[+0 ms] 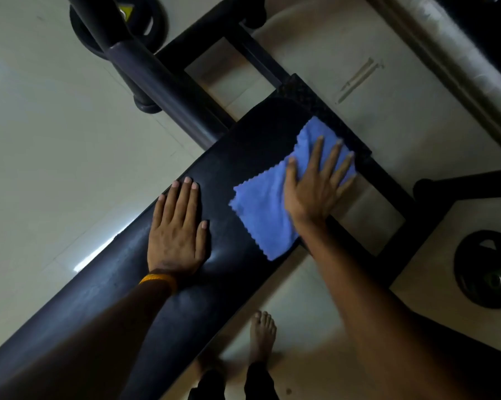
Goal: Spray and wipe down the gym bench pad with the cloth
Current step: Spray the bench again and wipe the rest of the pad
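A pale tiled floor (41, 140) fills most of the view, and across it, from lower left to upper right, runs the long black bench pad (237, 157), its glossy surface catching a streak of light near the left edge. Black frame bars (180, 90) of the bench cross beyond the pad's far end, and a black weight plate (486, 269) lies flat on the floor at the right, well apart from the pad; another plate (154, 21) sits at the top left behind an upright. The blue cloth (263, 209) with a zigzag edge lies spread on the far part of the pad, one corner hanging over the pad's near side. The right hand (315, 186) presses flat on the cloth, fingers spread wide, gripping nothing. The left hand (177, 229) rests palm down on the bare pad just beside the cloth, fingers together and extended, a yellow band (157, 280) at the wrist. A bare foot (262, 333) stands on the floor below the pad
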The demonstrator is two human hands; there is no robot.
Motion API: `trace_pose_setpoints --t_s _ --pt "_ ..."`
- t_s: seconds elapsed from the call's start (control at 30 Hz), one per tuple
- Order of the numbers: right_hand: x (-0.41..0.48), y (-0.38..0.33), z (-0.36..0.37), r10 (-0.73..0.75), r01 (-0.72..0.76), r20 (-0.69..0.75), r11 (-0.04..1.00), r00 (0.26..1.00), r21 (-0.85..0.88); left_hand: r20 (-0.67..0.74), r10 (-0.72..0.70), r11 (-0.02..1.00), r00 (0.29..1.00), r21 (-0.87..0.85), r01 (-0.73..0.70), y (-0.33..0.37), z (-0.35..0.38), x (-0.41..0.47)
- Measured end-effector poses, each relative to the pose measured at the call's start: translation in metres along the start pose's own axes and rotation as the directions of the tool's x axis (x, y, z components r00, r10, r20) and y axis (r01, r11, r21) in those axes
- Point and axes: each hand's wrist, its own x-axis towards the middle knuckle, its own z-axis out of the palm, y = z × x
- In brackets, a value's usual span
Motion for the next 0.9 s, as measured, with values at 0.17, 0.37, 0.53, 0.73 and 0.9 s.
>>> trace_pose_setpoints --t_s 0.17,0.37,0.53,0.73,0.9 --pt "-0.128 -0.016 -0.022 -0.527 0.537 0.210 0.844 0.824 0.010 0.015 0.016 1.000 1.000 0.014 -0.017 -0.002 0.001 0.000" --pt "0.022 -0.025 -0.005 -0.488 0.497 0.138 0.867 0.862 -0.038 0.000 0.024 1.000 1.000 -0.010 -0.024 -0.002 0.001 0.001" --pt "0.020 -0.062 -0.001 -0.409 0.417 0.123 0.908 0.904 -0.047 -0.027 0.031 0.999 0.999 -0.039 -0.032 -0.003 0.000 0.000" --pt "-0.009 0.003 -0.017 -0.862 0.876 0.232 0.477 0.451 0.069 -0.022 0.030 0.999 0.999 -0.025 -0.031 -0.005 0.002 0.000" --pt "0.047 -0.022 0.000 -0.403 0.407 0.101 0.913 0.910 -0.027 -0.030 0.034 0.999 0.999 -0.022 -0.035 -0.004 0.002 0.003"
